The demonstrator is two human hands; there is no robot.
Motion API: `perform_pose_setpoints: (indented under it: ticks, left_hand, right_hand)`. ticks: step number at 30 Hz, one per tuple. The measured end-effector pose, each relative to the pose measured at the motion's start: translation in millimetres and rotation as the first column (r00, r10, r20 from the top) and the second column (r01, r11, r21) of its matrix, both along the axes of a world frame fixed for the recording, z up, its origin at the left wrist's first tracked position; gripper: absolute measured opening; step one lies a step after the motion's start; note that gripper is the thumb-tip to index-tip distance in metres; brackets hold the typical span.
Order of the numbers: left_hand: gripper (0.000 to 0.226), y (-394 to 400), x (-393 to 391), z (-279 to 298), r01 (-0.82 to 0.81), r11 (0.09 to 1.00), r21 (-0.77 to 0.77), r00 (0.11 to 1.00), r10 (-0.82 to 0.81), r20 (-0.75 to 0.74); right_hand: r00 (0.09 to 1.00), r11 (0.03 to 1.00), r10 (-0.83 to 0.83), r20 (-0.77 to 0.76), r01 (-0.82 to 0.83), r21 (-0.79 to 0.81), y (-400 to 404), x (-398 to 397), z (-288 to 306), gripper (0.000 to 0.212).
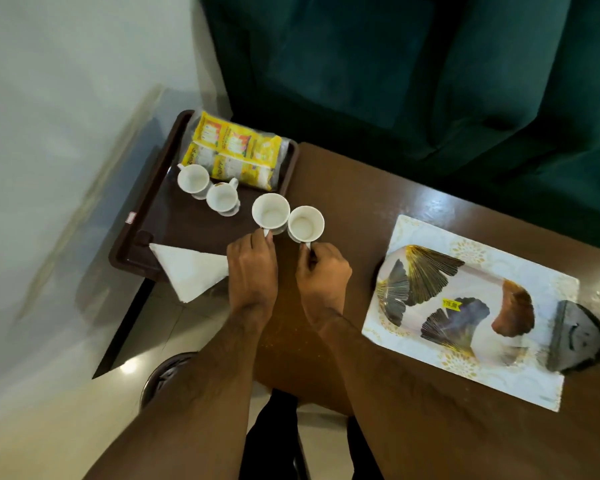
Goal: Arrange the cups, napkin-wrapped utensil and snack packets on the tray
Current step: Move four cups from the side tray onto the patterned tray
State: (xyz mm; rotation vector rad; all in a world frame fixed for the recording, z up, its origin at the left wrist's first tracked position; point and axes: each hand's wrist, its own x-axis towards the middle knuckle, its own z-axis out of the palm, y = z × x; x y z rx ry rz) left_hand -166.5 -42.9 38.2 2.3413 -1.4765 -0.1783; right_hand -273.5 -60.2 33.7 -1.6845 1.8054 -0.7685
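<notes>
— What's the setting?
— A glossy brown table (378,216) beside a dark green sofa (430,81), pale floor (49,168) on the left. A brown tray (160,216) sits at the table's left end, overhanging the edge.
— What's on it?
— Yellow snack packets (236,150) at the far end, two white cups (193,179) before them, a folded napkin (187,271) at the near corner.
— The hands?
— The left hand (253,268) pinches the handle of a third cup (271,213) at the tray's right edge; the right hand (323,271) pinches a fourth cup (306,224), touching it. A patterned placemat (520,271) lies right.
</notes>
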Motion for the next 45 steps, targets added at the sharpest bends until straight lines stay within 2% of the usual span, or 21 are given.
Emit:
perform_pose_setpoints:
  ticks: [7,14,17,20,22,35,45]
  left_hand:
    - [0.025,-9.9,-110.0,-13.0,0.138,0.99,0.027,0.99,-0.137,-0.044]
    - [0.02,-9.3,-217.5,-32.4,0.242,0.969,0.041,0.966,-0.237,-0.099]
    - [0.018,-2.9,-255.8,-44.0,0.295,0.956,0.008,0.952,-0.293,-0.086]
    - [0.021,4.0,-282.8,-51.9,0.338,0.94,0.042,0.94,-0.336,-0.061]
    - [0.011,8.0,-296.5,-56.9,0.354,0.935,0.012,0.935,-0.353,-0.041]
    - [0.022,55.3,-327.3,-87.2,0.397,0.91,0.118,0.914,-0.381,-0.137]
    - [0.016,71.8,-327.2,-87.1,0.345,0.933,0.106,0.927,-0.321,-0.194]
  right_hand:
    - [0.991,0.994,-0.109,-0.078,0.108,-0.021,2.0,-109.7,-8.2,0.013]
    - [0.962,0.968,-0.249,-0.112,0.252,0.01,12.2,-217.0,-27.5,0.021]
    - [0.945,0.95,-0.307,-0.115,0.311,0.019,19.4,-253.5,-34.1,0.02]
    - [0.932,0.938,-0.343,-0.121,0.347,0.015,27.5,-281.8,-41.7,0.02]
    - [0.924,0.929,-0.362,-0.124,0.369,0.032,32.5,-296.9,-47.1,0.02]
    - [0.912,0.917,-0.383,-0.144,0.395,0.063,70.1,-334.1,-72.3,0.016]
    - [0.918,0.922,-0.366,-0.156,0.38,0.072,83.4,-339.0,-78.8,0.018]
